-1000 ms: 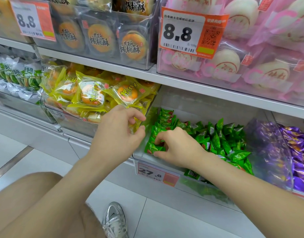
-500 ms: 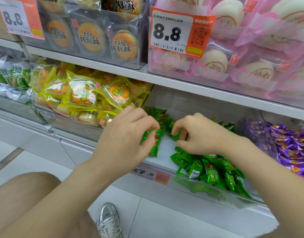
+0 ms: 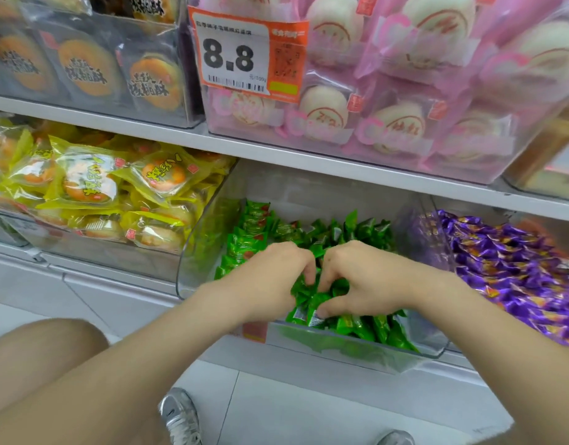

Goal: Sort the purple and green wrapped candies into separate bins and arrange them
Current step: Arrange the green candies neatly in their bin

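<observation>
Yellow snack packs (image 3: 84, 181) sit at the left of the frame. In the middle, low down, the left hand (image 3: 270, 277) curls its fingers round some green candies (image 3: 357, 229) in the clear bin (image 3: 196, 261). Just beside it, the right hand (image 3: 369, 284) pinches green candies too. Purple candies (image 3: 517, 268) fill the next bin at the right.

It was a shop's snack aisle. White shelves (image 3: 341, 168) carried clear bins (image 3: 196, 252) heaped with wrapped goods: green candies (image 3: 366, 229), purple candies (image 3: 517, 261), yellow cakes (image 3: 84, 184) and pink buns (image 3: 402, 130). An orange price tag (image 3: 241, 56) reading 8.8, with barcode and QR code, hung on one bin.
</observation>
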`<state>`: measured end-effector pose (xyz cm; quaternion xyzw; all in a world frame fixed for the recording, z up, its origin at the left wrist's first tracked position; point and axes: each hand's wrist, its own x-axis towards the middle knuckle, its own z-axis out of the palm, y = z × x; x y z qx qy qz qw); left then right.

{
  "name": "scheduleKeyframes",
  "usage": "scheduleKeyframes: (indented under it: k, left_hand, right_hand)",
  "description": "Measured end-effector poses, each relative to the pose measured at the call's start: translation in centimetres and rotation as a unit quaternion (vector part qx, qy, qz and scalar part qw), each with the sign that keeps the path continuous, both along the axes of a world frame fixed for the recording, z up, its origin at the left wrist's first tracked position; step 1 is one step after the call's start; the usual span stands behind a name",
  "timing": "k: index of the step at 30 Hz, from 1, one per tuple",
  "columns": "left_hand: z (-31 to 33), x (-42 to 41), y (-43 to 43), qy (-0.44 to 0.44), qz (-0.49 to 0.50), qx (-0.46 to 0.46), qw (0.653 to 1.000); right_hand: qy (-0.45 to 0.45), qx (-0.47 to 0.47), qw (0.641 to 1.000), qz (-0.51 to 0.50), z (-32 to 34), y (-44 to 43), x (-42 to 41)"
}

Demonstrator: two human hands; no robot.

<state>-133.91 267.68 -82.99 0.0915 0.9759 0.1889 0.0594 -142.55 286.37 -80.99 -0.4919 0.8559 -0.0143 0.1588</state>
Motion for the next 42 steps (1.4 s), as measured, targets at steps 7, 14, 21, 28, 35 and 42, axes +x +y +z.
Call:
scheduleKeyframes:
  k: [7,14,21,28,35,42]
  left_hand:
    - [-1.4,-2.0,1.3,0.017,-0.003,-0.021,1.000]
    - [0.8,-1.2,0.4,0.075,0.115,0.086,0.987]
    - [3.1,1.7,-0.7,0.098,0.185,0.329,0.921]
    - [4.8,4.0,0.3,0.223,0.084,0.259,0.936]
    - [4.8,4.2,-0.1,0.357,0.046,0.146,0.922]
    - [4.6,3.8,-1.3,0.310,0.109,0.127,0.936]
  right_hand:
    - [-0.030,-0.155,0.984,-0.076,1.3,2.1,-0.4]
    - [-0.123,-0.291,0.923,-0.218,3.2,3.3,-0.4]
    - [-0.184,-0.318,0.875,-0.315,4.1,0.7,1.8]
    - [-0.178,-0.364,0.830,-0.383,4.5,-1.6,4.5]
    - [-0.527,-0.467,0.583,-0.404,5.0,-1.7,5.4]
    - [-0.192,-0.435,0.839,-0.265,5.1,-0.9,4.6]
